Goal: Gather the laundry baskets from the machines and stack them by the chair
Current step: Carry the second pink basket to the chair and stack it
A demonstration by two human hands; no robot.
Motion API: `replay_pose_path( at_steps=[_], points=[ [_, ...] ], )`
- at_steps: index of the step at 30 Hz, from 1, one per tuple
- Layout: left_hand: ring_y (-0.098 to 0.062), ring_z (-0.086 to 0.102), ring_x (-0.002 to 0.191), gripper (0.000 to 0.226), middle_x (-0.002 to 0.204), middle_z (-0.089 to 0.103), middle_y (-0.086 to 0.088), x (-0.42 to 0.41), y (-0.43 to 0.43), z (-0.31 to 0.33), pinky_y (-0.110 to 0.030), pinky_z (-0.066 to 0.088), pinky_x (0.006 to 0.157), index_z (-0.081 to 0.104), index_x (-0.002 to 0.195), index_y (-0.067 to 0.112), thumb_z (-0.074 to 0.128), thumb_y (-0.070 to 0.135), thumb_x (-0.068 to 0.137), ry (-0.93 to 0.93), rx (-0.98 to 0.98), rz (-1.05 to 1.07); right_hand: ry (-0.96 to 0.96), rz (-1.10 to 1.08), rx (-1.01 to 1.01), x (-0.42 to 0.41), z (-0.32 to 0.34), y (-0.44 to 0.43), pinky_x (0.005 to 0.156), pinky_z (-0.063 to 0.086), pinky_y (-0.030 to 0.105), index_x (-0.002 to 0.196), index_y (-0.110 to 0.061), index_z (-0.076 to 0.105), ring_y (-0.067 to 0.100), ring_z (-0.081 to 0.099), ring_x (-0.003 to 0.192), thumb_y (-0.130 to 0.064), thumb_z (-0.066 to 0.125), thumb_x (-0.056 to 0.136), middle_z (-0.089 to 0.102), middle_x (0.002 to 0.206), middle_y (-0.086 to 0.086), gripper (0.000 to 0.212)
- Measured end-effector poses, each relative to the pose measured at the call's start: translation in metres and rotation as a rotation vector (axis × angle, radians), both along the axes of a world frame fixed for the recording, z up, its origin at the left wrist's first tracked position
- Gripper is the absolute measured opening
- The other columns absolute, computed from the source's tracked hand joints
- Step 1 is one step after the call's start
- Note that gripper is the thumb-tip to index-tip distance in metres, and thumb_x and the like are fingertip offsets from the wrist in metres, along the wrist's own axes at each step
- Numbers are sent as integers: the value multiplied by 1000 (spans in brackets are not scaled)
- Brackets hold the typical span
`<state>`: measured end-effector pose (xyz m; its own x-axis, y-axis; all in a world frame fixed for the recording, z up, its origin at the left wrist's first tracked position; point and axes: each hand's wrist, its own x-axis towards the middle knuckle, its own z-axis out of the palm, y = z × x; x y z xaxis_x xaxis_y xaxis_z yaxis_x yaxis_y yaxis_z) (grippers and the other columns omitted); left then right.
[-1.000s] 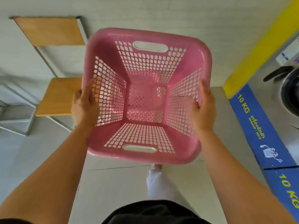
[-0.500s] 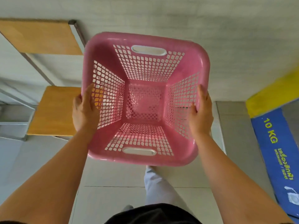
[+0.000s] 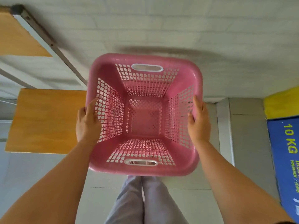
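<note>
Here, a person holds a pink basket (image 3: 144,113) out in front of the body, open top facing up toward the camera, one hand on each side. The left hand (image 3: 87,122) grips the left rim, thumb over the edge and lying against the inside of the lattice wall, the other fingers hidden behind the outer side. The right hand (image 3: 199,122) grips the right rim the same way, thumb inside, fingers out of sight behind.

The basket is a squarish plastic tub with rounded corners and a broad smooth rim. All four walls and the bottom are pierced with a grid of small square holes. A slot handle edged in white is cut into the far wall, another into the near wall. Nothing lies inside it.

It hangs above the pale tiled floor (image 3: 186,204), just beside the wooden seat of a chair (image 3: 45,120) at the left. A white brick wall (image 3: 161,26) stands beyond. A blue panel (image 3: 284,159) marked "10 KG" shows at the right edge.
</note>
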<state>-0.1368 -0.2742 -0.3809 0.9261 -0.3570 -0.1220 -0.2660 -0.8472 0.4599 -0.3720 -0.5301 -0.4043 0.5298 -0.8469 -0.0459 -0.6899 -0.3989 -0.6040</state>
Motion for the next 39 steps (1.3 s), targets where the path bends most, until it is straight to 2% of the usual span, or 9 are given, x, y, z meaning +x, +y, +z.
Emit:
replay_pose_path(
  at_steps=[5,12,17,19,21,23,25,29,39],
  points=[
    [-34,56,99,56,123,47,-11,20,-16,-32,-49,54,75,33,137,50,40,14,94,96,77,21,79,6,42,18,-38,-13,65,45,23,150,-35,25,28,67,96,-10,53,94,30,156,8,68],
    [-35,57,95,55,125,50,-11,35,-14,-78,-47,53,75,35,137,48,40,14,94,175,160,22,142,34,123,31,-87,-13,48,47,21,150,-43,17,14,59,59,-14,50,96,30,155,10,71],
    [-31,57,87,56,126,51,-13,40,-15,-104,-38,50,65,37,139,41,42,9,94,213,172,2,208,74,131,34,-117,-17,42,43,18,151,-44,7,10,54,50,-14,47,97,23,157,16,74],
    [-21,55,75,56,127,49,-12,40,-20,-114,-26,43,54,35,140,41,40,9,95,246,189,2,279,104,130,32,-126,-19,46,49,24,151,-44,3,15,59,59,-12,46,96,17,158,19,77],
    [-21,59,76,56,129,47,-10,44,-24,-132,-26,47,56,31,141,43,41,14,95,319,246,0,369,147,124,28,-133,-18,55,58,34,151,-43,-1,25,65,80,-11,46,95,14,159,20,79],
    [-37,60,105,60,138,44,-10,48,-26,-147,-46,54,81,26,142,45,46,22,91,445,334,-38,461,188,103,23,-140,-12,71,60,43,152,-36,1,36,61,110,-12,50,94,16,158,21,79],
    [-41,41,132,70,156,22,-11,49,-22,-158,-54,41,105,18,147,45,51,26,89,573,442,-111,548,227,86,15,-144,-4,88,55,48,154,-27,5,41,51,124,-16,53,93,20,156,24,78],
    [-41,29,140,72,162,-2,-4,38,-18,-158,-55,33,111,9,152,39,50,31,94,586,523,-163,640,259,76,4,-142,14,94,51,49,154,-18,12,40,48,128,-23,55,93,28,153,26,75],
    [-36,22,145,62,162,11,-7,-1,-16,-100,-53,21,117,14,153,26,39,39,98,423,530,-232,613,295,93,3,-84,33,104,43,47,153,-17,17,37,41,134,-29,44,98,24,156,20,63]
  ],
)
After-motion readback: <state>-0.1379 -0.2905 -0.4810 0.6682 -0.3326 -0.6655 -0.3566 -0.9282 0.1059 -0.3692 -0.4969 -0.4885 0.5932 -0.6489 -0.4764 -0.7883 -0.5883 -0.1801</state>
